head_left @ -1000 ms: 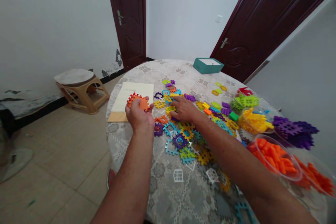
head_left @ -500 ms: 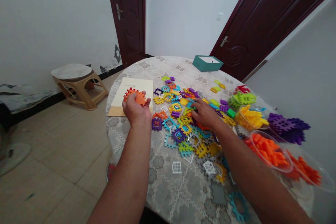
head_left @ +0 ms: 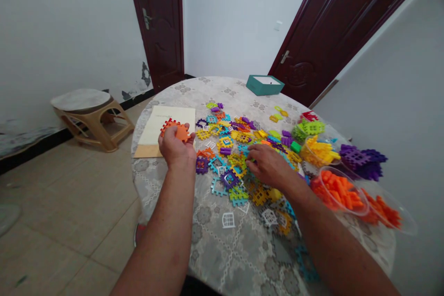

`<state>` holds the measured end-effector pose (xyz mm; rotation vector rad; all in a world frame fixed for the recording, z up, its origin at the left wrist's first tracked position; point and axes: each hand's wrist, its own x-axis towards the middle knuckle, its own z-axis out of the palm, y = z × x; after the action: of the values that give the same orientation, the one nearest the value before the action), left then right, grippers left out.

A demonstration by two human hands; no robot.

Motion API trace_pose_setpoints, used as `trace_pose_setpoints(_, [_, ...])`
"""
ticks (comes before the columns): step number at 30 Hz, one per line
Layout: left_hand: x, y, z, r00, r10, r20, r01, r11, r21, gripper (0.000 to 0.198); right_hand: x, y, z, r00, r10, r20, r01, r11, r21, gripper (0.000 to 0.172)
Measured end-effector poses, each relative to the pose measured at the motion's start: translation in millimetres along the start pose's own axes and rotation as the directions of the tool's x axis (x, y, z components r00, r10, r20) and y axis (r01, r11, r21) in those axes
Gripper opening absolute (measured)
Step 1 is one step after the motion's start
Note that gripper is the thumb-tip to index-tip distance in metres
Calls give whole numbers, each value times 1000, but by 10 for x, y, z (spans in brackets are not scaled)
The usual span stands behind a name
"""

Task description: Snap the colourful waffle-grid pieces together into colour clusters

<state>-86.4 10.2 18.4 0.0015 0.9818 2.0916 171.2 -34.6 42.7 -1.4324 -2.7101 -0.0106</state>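
Note:
My left hand (head_left: pixel 176 146) is closed around a small stack of orange interlocking tiles (head_left: pixel 175 129), held just above the table's left side near a cream paper sheet (head_left: pixel 163 122). My right hand (head_left: pixel 268 163) lies palm down on a scattered heap of coloured plastic tiles (head_left: pixel 236 157) in the middle of the round table (head_left: pixel 229 249). Its fingers are curled among the pieces, and whether they hold one is hidden.
Sorted piles sit at the right: green tiles (head_left: pixel 308 128), yellow tiles (head_left: pixel 317 151), purple tiles (head_left: pixel 362 159), and orange tiles in a clear bowl (head_left: pixel 338 189). A teal box (head_left: pixel 265 84) stands at the far edge. A low stool (head_left: pixel 90 118) stands on the floor at left.
My right hand slid from the heap's far left part toward the right and nearer to me. My left hand kept the orange tiles. The view shifted slightly.

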Motion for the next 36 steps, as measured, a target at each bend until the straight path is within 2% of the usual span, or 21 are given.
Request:
trace_pose_setpoints(4, [-16, 3, 21, 1000, -8, -1, 8, 1000, 10, 39, 68, -406, 35, 993, -112, -39, 115, 991, 75, 20])
trace_pose_setpoints(7, [-17, -11, 22, 1000, -3, 6, 3, 1000, 30, 39, 205, -669, 144, 982, -174, -70, 181, 977, 113, 29])
trace_pose_setpoints(10, [-19, -23, 12, 1000, 10, 21, -11, 999, 45, 39, 365, -817, 300, 977, -193, -86, 201, 975, 97, 41])
trace_pose_setpoints(13, [-21, -25, 7, 999, 11, 33, -12, 999, 52, 38, 479, -859, 446, 976, -213, -40, 216, 974, 63, 38])
trace_pose_setpoints(19, [-10, -26, 14, 1000, -12, 23, 10, 999, 45, 40, 480, -755, 509, 990, -143, -8, 143, 990, -16, 20])
trace_pose_setpoints(27, [-15, -34, 21, 999, -26, 34, 24, 999, 45, 39, 158, -414, 326, 1000, -4, -29, 3, 999, -45, 24])
trace_pose_setpoints(30, [-30, -38, 31, 998, -47, 40, 45, 997, 55, 36, -65, -269, 239, 996, 49, -78, -46, 998, 35, 25])
trace_pose_setpoints(33, [-61, -46, 49, 997, -65, 47, 61, 995, 73, 34, -411, -119, 166, 984, 75, -160, -49, 986, 158, 25])
trace_pose_setpoints(36, [-101, -62, 82, 996, -70, 48, 65, 993, 99, 28, -887, 5, 161, 980, 108, -167, -72, 976, 207, 43])
